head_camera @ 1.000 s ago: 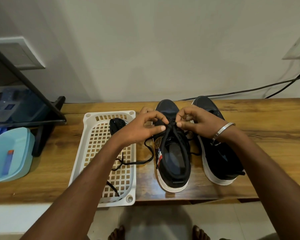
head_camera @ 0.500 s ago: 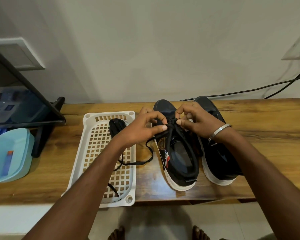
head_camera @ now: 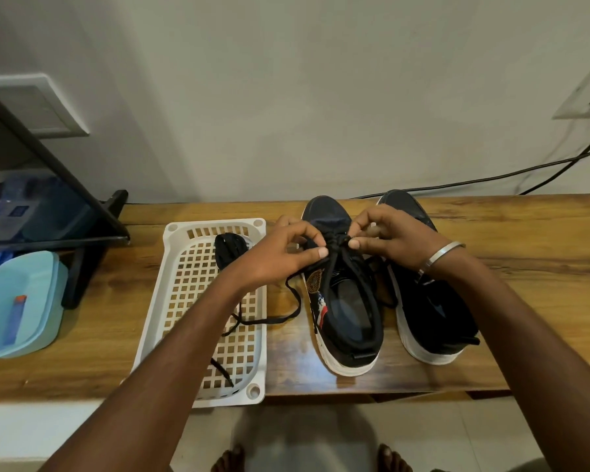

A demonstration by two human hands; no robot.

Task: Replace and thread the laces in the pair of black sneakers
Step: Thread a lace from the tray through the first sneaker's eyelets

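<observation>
I'm watching both hands working at the throat of the left sneaker (head_camera: 346, 301), which is sitting on the wooden bench (head_camera: 525, 260) just right of the white basket (head_camera: 171, 301). My left hand (head_camera: 280, 257) is pinching the black lace (head_camera: 332, 243) between thumb and curled fingers, and my right hand (head_camera: 389, 240) is nipping the same lace from the other side, fingers narrow and bunched over the eyelets; which eyelet the lace is passing through I can't tell. The lace's loose tail is trailing from the sneaker over the basket rim and across its grid, so I'm judging the main risk to be that tail snagging in a basket hole as I'm pulling, dragging the basket or jerking the lace out of my pinch. A hard tug could also be sliding the sneaker toward the near bench edge, since its heel is lying close to that edge. The right sneaker (head_camera: 430, 294) is sitting just beyond the left sneaker, crowding my right wrist. Another bundled lace (head_camera: 230, 250) is resting in the basket's far end. Open room is lying beyond the right sneaker, along the bare bench.
</observation>
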